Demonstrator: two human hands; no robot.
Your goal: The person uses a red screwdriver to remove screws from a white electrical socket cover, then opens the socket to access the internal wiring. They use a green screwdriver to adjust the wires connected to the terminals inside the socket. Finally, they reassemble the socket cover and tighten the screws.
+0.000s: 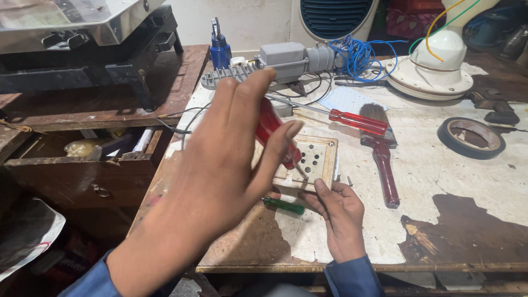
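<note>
Surface (467,181), worn and paint-stained, fills the right and centre of the frame, with a white fan base (434,71) at upper right, a tape roll (471,137) right of centre, and a brush (382,154) beside a spare red screwdriver (352,120) at centre. Left hand (220,165), large in the foreground at centre left, fingers half spread, grips a red-handled screwdriver (275,135) whose tip meets the cream switch plate (311,162) lying flat at centre. Right hand (338,212), lower centre, fingers curled against the plate's near edge, steadies it; a green screwdriver (283,205) lies just left of that hand.
</note>
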